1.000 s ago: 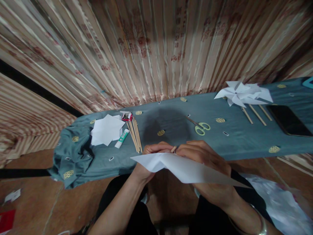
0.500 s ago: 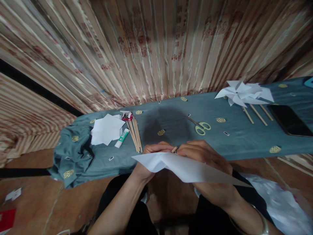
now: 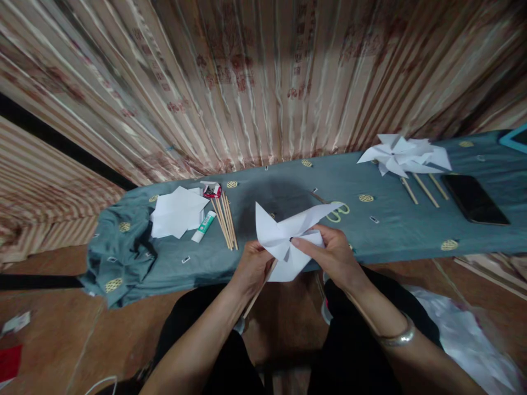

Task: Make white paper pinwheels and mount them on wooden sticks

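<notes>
A white paper pinwheel (image 3: pixel 284 269) is held between my hands above the front edge of the cloth-covered bench, its face turned up toward me. A thin wooden stick (image 3: pixel 259 293) slants down from behind it. My left hand (image 3: pixel 251 267) is closed around the stick and the pinwheel's left edge; its fingertips are partly hidden. With the thumb pressed by the small dark pin at the centre, my right hand (image 3: pixel 333 252) grips the paper's right side, fingers behind. Green-handled scissors (image 3: pixel 338 214) lie just beyond, partly covered by a blade of the pinwheel.
On the patterned green cloth (image 3: pixel 284 184) lie white paper sheets (image 3: pixel 177 214), a glue stick (image 3: pixel 203 226), several wooden sticks (image 3: pixel 224 222) and a small red box of pins (image 3: pixel 212 190). Finished pinwheels (image 3: pixel 399 156) and a black phone (image 3: pixel 475 198) are at the right.
The pinwheel has been turned from edge-on to face up, showing its blades and centre. My right thumb has come onto the centre, and my left hand has shifted down beside the stick.
</notes>
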{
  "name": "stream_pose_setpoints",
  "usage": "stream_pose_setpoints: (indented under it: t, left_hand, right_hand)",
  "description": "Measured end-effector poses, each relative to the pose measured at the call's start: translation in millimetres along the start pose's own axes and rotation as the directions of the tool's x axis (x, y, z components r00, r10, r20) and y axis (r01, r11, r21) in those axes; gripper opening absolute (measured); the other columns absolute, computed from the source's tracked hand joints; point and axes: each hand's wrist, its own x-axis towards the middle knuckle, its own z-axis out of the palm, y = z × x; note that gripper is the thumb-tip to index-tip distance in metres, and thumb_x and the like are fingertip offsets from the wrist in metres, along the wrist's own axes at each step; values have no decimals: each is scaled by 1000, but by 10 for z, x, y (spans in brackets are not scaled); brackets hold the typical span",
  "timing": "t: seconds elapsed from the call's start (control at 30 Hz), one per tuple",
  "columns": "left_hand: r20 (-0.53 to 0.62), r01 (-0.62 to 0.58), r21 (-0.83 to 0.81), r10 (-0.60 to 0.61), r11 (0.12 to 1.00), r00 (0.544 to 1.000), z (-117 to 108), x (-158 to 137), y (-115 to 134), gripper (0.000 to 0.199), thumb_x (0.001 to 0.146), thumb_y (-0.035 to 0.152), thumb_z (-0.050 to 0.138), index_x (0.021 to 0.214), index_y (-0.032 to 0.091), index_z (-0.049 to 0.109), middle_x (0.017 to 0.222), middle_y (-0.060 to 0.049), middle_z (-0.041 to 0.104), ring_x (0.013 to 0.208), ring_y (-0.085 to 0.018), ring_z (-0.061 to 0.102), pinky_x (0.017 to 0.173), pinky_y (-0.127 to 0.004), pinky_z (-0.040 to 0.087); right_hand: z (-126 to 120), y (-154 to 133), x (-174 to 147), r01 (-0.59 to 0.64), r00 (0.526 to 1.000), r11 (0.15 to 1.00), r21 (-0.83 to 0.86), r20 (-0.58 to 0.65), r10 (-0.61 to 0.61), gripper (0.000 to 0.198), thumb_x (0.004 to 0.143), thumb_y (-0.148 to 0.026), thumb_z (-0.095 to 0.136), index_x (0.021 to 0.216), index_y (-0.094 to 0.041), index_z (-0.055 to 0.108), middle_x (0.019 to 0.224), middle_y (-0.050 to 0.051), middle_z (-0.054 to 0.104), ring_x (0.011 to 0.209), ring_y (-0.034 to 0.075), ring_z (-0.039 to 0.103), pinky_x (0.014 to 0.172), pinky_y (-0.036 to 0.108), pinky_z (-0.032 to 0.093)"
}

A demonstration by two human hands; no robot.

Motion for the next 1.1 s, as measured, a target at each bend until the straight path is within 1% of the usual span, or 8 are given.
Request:
stream_pose_setpoints:
  t: [0.1,0.23,0.37,0.5,0.63,0.73,0.93,1.1]
  left_hand:
    - [-26,20,-20,-21,1000,999,-23,1,-43,30,45,30,92,65,14,76,69,-8,75,75,-27,73,78,-39,58]
    - [-29,46,-26,-47,999,999,-73,7,-97,32,44,30,92,68,14,77,68,-7,76,77,-28,74,79,-39,58]
    - [-56,27,0,-27,1000,998,-130,36,-152,32,42,29,92,66,15,77,68,-7,76,78,-28,74,80,-39,58]
    - [-93,8,20,-7,1000,996,-178,79,-205,32,41,28,91,66,14,77,68,-7,76,81,-29,74,81,-40,58]
    - [-99,-4,-21,2,1000,995,-206,121,-249,32,41,27,91,66,15,77,68,-7,76,81,-29,74,81,-41,58]
    - [-108,19,-41,-23,999,994,-222,137,-256,33,40,26,92,66,14,76,67,-8,76,80,-28,74,81,-41,58]
    - [-104,29,-47,-34,998,994,-270,165,-269,32,41,27,93,65,14,76,65,-7,75,76,-27,74,80,-41,59]
    - [-91,37,-84,-45,996,995,-301,211,-315,32,41,26,93,66,14,77,66,-8,76,78,-28,74,82,-41,59]
  right_hand:
    - [0,80,23,-68,998,996,55,10,67,27,65,-39,79,76,-16,71,66,1,71,56,13,59,54,24,48]
    - [5,167,21,-131,991,986,104,10,131,31,60,-40,83,76,-16,71,67,1,71,57,13,58,56,25,47]
    - [23,256,34,-172,985,977,127,0,173,34,54,-38,87,76,-16,72,69,1,72,59,13,58,57,26,46]
    - [51,340,65,-204,979,969,137,1,205,35,52,-38,87,73,-16,71,68,1,71,59,13,58,58,26,46]
    - [64,413,108,-236,972,964,126,20,236,36,53,-40,86,75,-16,69,66,0,69,57,12,56,57,25,45]
    - [63,473,138,-221,975,969,107,16,220,37,55,-42,85,77,-17,67,67,-1,68,59,12,56,57,25,45]
    - [47,569,182,-223,973,974,40,74,220,40,60,-48,81,82,-17,70,73,2,71,63,15,60,60,28,47]
    - [33,598,202,-256,965,967,10,60,255,35,59,-46,81,77,-17,73,72,3,72,61,14,59,60,28,48]
